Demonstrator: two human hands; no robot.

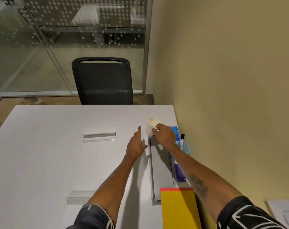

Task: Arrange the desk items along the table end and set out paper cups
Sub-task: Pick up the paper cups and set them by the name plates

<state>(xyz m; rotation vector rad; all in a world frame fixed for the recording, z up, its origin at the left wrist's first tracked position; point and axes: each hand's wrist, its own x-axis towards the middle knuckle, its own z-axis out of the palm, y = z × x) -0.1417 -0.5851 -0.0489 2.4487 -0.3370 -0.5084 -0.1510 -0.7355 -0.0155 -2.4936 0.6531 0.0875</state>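
My right hand grips a small stack of white paper cups, tilted with the mouths facing up and left, just above the white table near its far right corner. My left hand is stretched out flat beside it, fingers straight and pointing toward the far edge, resting on or just over the tabletop. Along the right end of the table lie a blue box, a translucent blue pen holder with markers, a dark blue stapler and a yellow notepad with a red top strip.
A grey cable tray lid is set into the table beside the desk items. Two clear acrylic name holders lie on the tabletop. A black mesh chair stands at the far edge. The yellow wall runs along the right.
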